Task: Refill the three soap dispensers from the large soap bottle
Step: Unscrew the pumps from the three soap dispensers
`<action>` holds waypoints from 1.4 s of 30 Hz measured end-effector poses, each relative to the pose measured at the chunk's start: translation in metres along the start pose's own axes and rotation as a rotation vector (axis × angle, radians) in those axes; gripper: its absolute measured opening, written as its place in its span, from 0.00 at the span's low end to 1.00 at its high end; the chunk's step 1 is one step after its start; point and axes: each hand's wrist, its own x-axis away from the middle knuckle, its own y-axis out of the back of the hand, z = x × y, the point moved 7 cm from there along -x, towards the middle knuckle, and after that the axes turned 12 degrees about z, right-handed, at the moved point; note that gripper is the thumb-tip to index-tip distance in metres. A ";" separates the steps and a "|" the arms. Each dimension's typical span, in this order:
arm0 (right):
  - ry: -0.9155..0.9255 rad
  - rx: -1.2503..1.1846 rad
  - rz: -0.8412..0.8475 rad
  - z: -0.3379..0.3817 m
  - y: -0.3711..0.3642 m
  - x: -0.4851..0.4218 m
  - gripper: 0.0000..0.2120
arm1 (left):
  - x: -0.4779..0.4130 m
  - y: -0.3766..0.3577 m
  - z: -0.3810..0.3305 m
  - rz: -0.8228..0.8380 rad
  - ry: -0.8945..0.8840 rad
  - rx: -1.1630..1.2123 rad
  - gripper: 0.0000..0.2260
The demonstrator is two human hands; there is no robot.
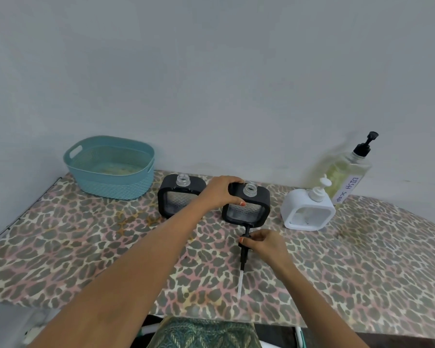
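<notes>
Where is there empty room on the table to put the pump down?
Two bare patches of cloth: front left, between the teal basket and the left forearm; front right, before the white dispenser, right of the right hand holding the pump. The back row is crowded, from the left black dispenser to the large soap bottle.

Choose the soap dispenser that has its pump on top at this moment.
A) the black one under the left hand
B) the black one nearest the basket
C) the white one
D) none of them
C: the white dispenser carries its pump on top; the far-left black dispenser and the middle black dispenser show bare open necks.
</notes>
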 end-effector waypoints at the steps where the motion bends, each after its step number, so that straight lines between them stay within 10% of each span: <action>1: -0.011 0.014 0.008 -0.002 -0.002 -0.002 0.11 | 0.000 0.000 0.000 0.001 0.000 0.003 0.30; 22: -0.038 -0.024 -0.019 -0.007 -0.008 0.001 0.12 | 0.008 -0.006 -0.014 0.063 0.012 -0.098 0.28; 42: 0.176 0.034 -0.406 0.010 0.124 0.035 0.09 | -0.004 -0.020 -0.066 -0.033 -0.106 -0.001 0.24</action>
